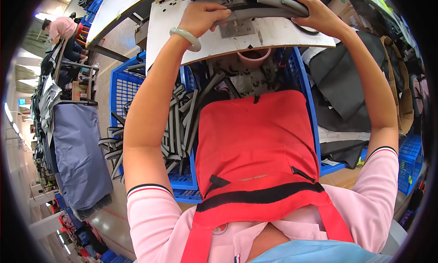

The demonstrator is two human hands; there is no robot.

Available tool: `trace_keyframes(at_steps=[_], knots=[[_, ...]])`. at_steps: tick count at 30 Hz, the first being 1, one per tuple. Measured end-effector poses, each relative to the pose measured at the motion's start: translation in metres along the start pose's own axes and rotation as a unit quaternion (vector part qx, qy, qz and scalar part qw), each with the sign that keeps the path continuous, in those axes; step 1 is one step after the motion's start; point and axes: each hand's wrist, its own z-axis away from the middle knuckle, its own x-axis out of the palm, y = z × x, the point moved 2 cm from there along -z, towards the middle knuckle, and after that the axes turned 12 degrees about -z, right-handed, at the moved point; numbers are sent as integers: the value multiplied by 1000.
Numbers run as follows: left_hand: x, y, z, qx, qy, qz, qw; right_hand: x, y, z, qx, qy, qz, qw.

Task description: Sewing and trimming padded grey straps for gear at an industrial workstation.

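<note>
A long grey fabric strip (264,10) lies across the white sewing table (273,35) at the top of the view. My left hand (203,16) grips its left end, a pale green bangle (186,38) on that wrist. My right hand (317,14) holds the strip's right end, fingers curled over it. Both arms reach forward from pink sleeves above my red apron (255,153). A metal plate (235,29) sits on the table just below the strip.
A blue crate (123,87) at my left holds several grey strips (180,121). A pink cup (253,58) hangs under the table. Dark fabric pieces (342,85) pile up on the right. A grey cloth-covered cart (80,153) stands left; a person in pink (61,28) works far left.
</note>
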Motion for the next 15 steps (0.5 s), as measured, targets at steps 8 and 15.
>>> trace_keyframes(at_steps=[8, 15], knots=[[0, -7, -20, 16, 23, 28, 999, -17, -17, -11, 81, -57, -17, 995], [-18, -17, -27, -40, 61, 141, 987, -12, 10, -14, -45, 57, -76, 994]])
